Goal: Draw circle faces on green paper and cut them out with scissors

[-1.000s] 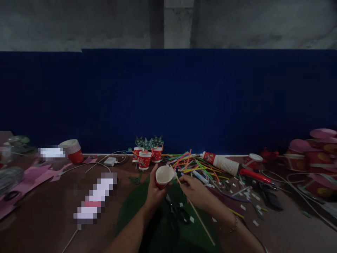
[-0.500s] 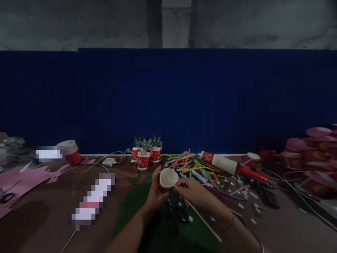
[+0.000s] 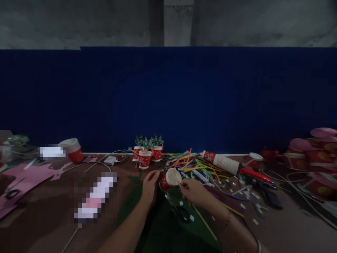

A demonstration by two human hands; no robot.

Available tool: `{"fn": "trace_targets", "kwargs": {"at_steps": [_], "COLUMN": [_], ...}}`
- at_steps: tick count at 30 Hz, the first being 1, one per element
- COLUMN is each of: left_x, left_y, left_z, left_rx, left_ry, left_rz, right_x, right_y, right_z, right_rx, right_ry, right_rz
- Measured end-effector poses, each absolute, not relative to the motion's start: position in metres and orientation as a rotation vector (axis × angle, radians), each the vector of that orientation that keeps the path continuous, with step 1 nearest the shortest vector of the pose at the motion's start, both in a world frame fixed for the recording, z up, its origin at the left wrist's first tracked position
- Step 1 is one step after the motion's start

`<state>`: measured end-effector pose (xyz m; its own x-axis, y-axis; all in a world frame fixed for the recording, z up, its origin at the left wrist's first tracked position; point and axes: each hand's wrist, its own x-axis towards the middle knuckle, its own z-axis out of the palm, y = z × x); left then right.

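The person's right hand (image 3: 193, 191) is pinching a thin stick (image 3: 205, 225). The stick's top end is at the rim of a red paper cup (image 3: 165, 182), and its long end pokes out down to the right. The cup is tipped over a bit, up off the worktop (image 3: 52, 219), between the two hands. The left hand (image 3: 150, 184) is right beside the cup's left side with its fingers bent; I can't tell if that grip is holding on.

Under the hands are scissors (image 3: 184, 213) with black handles, on a dark green patch (image 3: 158, 233). Just past the cup, a messy pile of bright sticks (image 3: 188, 163) crowds the right hand's far side, so there's little room that way. Three small cups (image 3: 145, 160) with animal faces stand near the back edge. A long row of cups (image 3: 228, 164) lies on its side behind the right hand. There's more room to the left, where brown worktop stretches out to the pink paper (image 3: 31, 175). A blue board (image 3: 168, 98) stands along the back edge.
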<state>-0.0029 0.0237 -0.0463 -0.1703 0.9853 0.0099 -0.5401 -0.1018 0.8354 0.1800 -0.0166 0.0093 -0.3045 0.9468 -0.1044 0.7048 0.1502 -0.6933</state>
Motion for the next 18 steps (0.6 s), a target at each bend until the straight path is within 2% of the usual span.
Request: {"fn": "trace_targets", "kwargs": {"at_steps": [10, 18], "left_x": [-0.0044, -0.0071], "left_y": [0.0243, 0.0244], "left_z": [-0.0426, -0.0438], "left_rx": [0.547, 0.619], "left_ry": [0.832, 0.816], "left_rz": [1.519, 1.512], "right_x": [0.1785, 0.1782], "right_y": [-0.0175, -0.0151], "right_z": [0.0085, 0.0047], "right_rx": [-1.556, -1.565], "right_ry": [-2.046, -2.032], "right_rz": [0.968, 0.981]}}
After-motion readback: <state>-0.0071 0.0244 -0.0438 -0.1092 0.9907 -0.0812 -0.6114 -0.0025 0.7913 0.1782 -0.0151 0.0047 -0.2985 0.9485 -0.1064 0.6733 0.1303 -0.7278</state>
